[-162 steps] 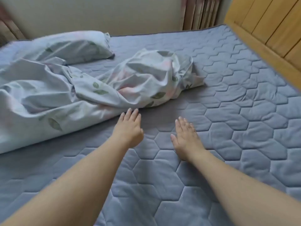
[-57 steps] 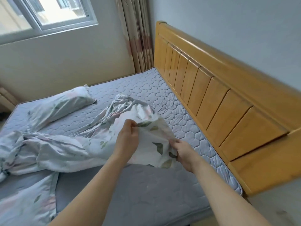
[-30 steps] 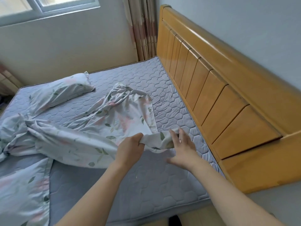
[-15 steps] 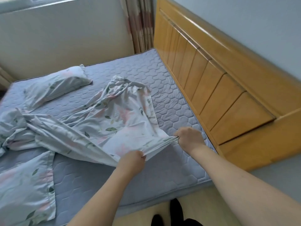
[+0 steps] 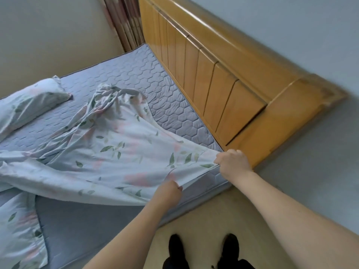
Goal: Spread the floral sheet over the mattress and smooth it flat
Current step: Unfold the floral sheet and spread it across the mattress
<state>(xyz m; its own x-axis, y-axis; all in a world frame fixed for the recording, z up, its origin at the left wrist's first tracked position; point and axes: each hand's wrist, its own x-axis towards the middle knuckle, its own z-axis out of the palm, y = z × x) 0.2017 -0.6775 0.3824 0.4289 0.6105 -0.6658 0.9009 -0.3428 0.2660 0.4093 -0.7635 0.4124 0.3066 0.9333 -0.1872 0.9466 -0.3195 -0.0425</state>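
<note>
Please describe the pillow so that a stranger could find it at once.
Start at the wooden headboard and cross the grey quilted mattress to its far left side. There lies the pillow. Unlike the crumpled floral sheet, it is plump and closed.

two hands are seen: the left hand at 6 o'clock and the right hand at 4 o'clock, each curled on the hem of one floral sheet. one mattress is counted, quilted in hexagons. one pillow is seen at 9 o'clock, and one further piece of floral cloth at 8 o'clock. one wooden headboard is counted at 2 o'clock, one curtain at 12 o'clock, and two dark shoes at 6 o'clock.
</note>
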